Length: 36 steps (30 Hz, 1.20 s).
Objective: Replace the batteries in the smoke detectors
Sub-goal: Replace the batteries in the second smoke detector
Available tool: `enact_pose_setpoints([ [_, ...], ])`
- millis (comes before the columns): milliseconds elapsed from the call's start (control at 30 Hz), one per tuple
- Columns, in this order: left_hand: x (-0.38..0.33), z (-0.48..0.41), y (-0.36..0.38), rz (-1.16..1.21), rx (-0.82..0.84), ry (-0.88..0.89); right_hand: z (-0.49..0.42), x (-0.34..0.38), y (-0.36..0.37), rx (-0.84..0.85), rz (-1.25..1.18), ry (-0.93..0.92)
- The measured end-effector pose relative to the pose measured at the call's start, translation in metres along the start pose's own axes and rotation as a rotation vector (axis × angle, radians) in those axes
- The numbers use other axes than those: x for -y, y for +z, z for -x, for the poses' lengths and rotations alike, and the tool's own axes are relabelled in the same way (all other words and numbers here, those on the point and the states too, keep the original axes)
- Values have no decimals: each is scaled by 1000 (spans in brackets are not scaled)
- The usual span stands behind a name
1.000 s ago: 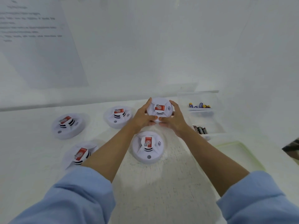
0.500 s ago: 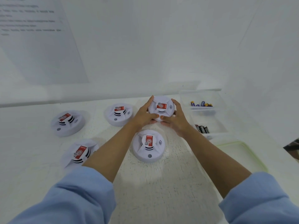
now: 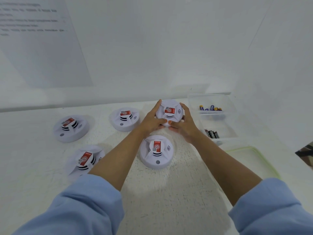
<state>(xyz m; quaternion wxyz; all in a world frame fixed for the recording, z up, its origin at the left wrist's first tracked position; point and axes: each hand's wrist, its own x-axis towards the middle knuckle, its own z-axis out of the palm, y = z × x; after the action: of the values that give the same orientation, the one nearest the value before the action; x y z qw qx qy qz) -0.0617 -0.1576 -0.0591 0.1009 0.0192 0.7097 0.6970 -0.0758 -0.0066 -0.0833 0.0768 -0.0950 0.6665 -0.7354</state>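
Both hands are clasped on the far smoke detector (image 3: 169,112), a white disc with a red sticker on its raised middle. It sits toward 12 o'clock on the white table (image 3: 169,192), close to the back wall. The left hand (image 3: 150,121) wraps the rim from 9 o'clock, fingers reaching over the far edge. The right hand (image 3: 185,126) does the same from 3 o'clock, and the thumbs meet at the 6 o'clock edge. Whether the base rests on the table or is just off it cannot be told. Against half a second ago almost nothing differs: same detector, same spot, same two-handed hold, the sticker facing much as it did. Since a full second ago the scene has only slid slightly in view. At 6 o'clock of the held unit, apart from it, lies the near smoke detector (image 3: 156,151). A third detector (image 3: 125,118) and a fourth detector (image 3: 71,128) lie out toward 9 o'clock, and a fifth detector (image 3: 84,160) at 8 o'clock is partly behind the left forearm. At 3 o'clock stands a clear tray (image 3: 227,102), with blue-and-gold batteries (image 3: 210,108) in its far compartment and black batteries (image 3: 211,134) in the near one. A green-rimmed lid (image 3: 245,165) lies at 4 o'clock.
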Motion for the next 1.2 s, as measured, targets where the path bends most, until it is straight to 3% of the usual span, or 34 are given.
enact_pose_setpoints([
  [167,-1,1,0,-5,-8,5,3,4,0,43,15,10],
  [367,0,0,-2,25,-18,-4,3,10,3,-49,-155,171],
  [700,0,2,-3,35,-5,14,7,12,5,-26,-29,123],
  [1200,-1,3,-1,47,-9,4,9,17,7,-22,-38,131],
])
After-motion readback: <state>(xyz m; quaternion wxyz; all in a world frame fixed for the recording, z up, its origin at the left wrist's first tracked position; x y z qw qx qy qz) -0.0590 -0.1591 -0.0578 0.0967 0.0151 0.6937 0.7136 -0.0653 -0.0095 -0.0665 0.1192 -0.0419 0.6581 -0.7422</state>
